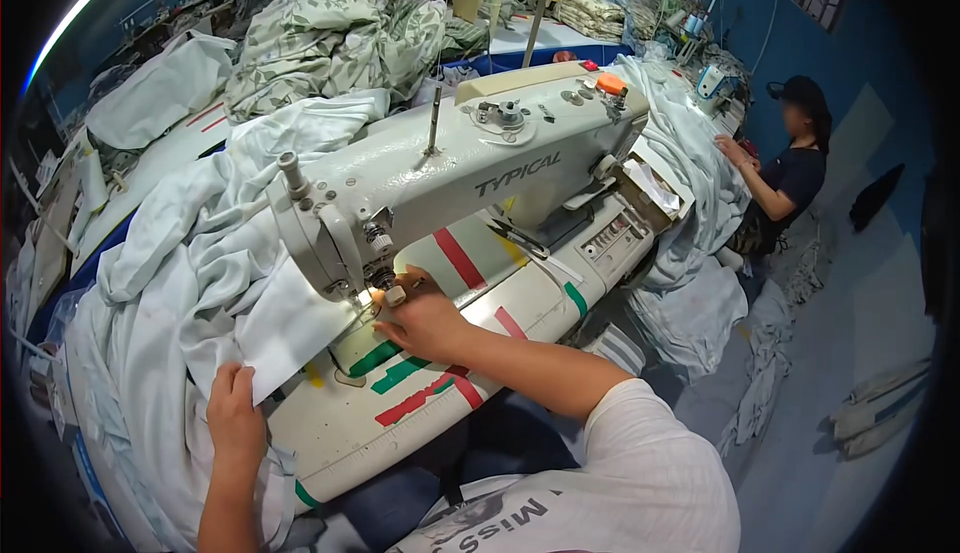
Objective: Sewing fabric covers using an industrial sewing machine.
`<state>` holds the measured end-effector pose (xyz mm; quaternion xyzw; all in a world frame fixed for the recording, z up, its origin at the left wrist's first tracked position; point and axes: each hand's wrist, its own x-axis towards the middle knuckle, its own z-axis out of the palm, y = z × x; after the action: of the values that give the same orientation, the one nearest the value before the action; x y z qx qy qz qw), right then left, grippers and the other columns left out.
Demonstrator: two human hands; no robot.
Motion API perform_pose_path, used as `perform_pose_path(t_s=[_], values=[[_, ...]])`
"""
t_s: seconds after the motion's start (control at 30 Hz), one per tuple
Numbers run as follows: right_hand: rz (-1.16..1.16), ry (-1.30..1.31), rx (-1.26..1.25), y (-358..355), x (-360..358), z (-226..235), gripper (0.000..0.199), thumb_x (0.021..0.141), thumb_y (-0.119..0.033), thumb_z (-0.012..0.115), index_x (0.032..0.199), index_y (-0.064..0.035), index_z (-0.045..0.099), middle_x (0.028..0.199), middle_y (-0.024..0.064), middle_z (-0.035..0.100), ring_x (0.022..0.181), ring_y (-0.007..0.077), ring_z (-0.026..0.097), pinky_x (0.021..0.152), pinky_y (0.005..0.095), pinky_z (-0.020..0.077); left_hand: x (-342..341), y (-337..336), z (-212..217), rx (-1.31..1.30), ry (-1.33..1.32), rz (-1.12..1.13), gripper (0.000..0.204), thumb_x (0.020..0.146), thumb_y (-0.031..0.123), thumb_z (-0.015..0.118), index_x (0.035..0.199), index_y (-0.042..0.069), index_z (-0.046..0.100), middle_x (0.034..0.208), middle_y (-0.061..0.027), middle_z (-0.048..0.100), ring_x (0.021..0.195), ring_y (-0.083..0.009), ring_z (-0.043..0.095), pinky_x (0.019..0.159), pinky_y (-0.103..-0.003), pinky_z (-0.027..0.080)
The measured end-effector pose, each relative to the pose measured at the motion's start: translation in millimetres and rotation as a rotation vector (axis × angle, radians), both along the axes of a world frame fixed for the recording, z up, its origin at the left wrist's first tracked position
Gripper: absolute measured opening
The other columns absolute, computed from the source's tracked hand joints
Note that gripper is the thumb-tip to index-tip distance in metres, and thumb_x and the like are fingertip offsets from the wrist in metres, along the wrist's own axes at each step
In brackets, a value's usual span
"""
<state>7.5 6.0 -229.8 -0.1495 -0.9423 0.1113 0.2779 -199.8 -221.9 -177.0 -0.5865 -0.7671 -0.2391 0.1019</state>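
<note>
A white sewing machine point(430, 168) stands before me, its needle end lit by a small lamp. White fabric point(290, 323) lies flat to the left of the needle and spreads in loose folds over the left side. My left hand point(236, 413) is closed on the near edge of this fabric, thumb and fingers pinching it. Beside the needle, my right hand point(430, 318) has its fingers bent together close to the presser foot. What they hold, if anything, is hidden by the hand and machine head.
Black-handled scissors point(520, 238) lie on the machine bed behind my right hand. Strips of coloured tape point(415, 403) mark the bed. A leaf-patterned fabric heap point(335, 48) is at the back. Pale fabric point(690, 173) hangs at the right, near another person point(790, 163).
</note>
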Motion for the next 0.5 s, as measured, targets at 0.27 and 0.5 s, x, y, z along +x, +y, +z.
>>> perform_pose_path(t_s=[0.27, 0.5], values=[[0.073, 0.114, -0.017, -45, 29, 26, 0.035, 0.074, -0.014, 0.068, 0.106, -0.0044, 0.056, 0.104, 0.0136, 0.058, 0.101, 0.0299, 0.055, 0.095, 0.0462, 0.0375, 11, -25, 16, 0.057, -0.202, 0.158, 0.016, 0.076, -0.007, 0.05, 0.087, -0.001, 0.059, 0.079, -0.0159, 0.059, 0.073, -0.0322, 0.058, 0.065, -0.037, 0.045], [0.235, 0.204, -0.048, -97, 25, 59, 0.05, 0.07, -0.008, 0.068, 0.117, -0.0036, 0.053, 0.118, 0.0146, 0.053, 0.114, 0.03, 0.051, 0.102, 0.0491, 0.0335, 43, -35, 50, -0.014, 0.051, -0.366, 0.024, 0.064, -0.002, 0.059, 0.087, 0.004, 0.057, 0.086, -0.0144, 0.058, 0.078, -0.0322, 0.059, 0.068, -0.038, 0.048]])
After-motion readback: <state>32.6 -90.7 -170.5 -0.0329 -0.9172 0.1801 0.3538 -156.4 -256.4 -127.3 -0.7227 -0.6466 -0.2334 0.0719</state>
